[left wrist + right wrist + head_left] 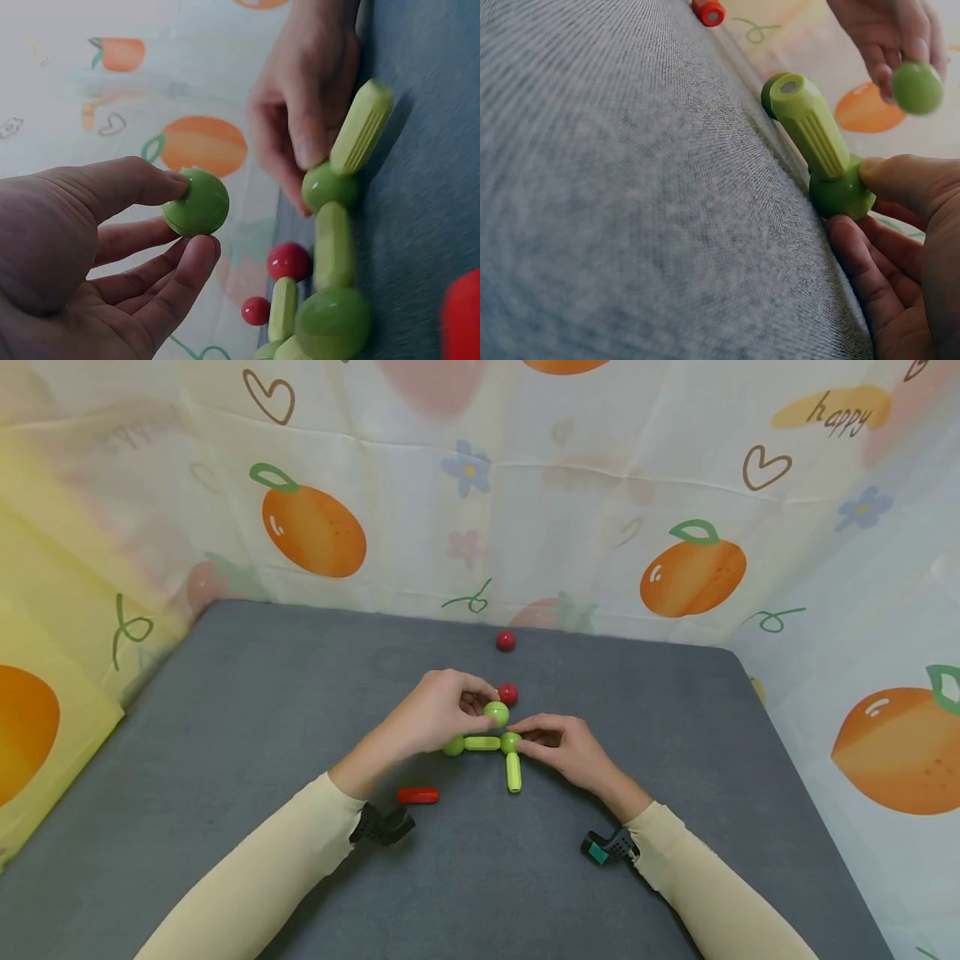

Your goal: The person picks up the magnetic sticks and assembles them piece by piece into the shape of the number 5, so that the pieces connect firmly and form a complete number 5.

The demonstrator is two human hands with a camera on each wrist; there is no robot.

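My left hand (pixel 438 710) pinches a loose green ball (pixel 497 713) between thumb and fingers, raised above the table. With thumb and fingertips, my right hand (pixel 570 750) grips a second green ball (pixel 511 742) that joins two yellow-green ribbed rods. One rod (pixel 482 743) runs left to another green ball (pixel 453 746), partly covered by the left hand. The other rod (pixel 513 773) points toward me. More yellow-green rods (pixel 283 309) show beyond this in the left wrist view; the left hand hides them in the head view.
A red rod (pixel 418 796) lies on the grey table (pixel 300 677), left of the joined pieces. One red ball (pixel 507 694) is just behind the hands, another red ball (pixel 506 641) near the far edge. A fruit-printed curtain (pixel 525 510) stands behind the table.
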